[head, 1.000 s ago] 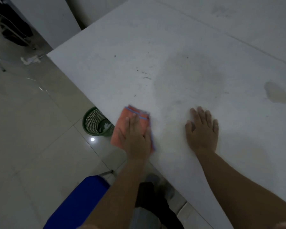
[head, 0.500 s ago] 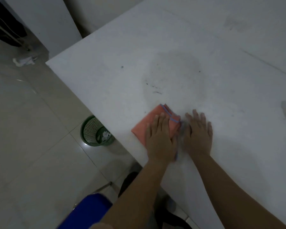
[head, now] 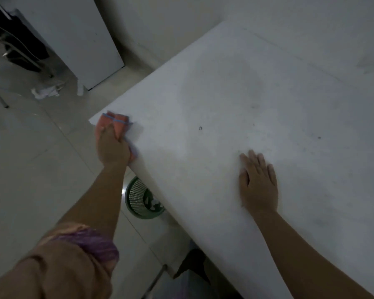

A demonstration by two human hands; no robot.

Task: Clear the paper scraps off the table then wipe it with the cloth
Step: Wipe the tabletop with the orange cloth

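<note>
The left hand [head: 112, 145] presses the orange cloth [head: 117, 124] on the table [head: 225, 104] corner, maybe gripping it. The right hand [head: 258, 183] lies flat, fingers straight.

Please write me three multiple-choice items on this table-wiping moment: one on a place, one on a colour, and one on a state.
1. Where on the table is the cloth?
A. at its left corner
B. at its middle
C. under the right hand

2. What colour is the basket on the floor?
A. red
B. green
C. yellow

3. How does the right hand lie?
A. in a fist
B. flat, fingers straight, on the table
C. lifted, holding paper

Key: 1 A, the left hand holds the cloth against the corner edge; 2 B, its mesh wall is green; 3 B, palm down with nothing in it.
</note>
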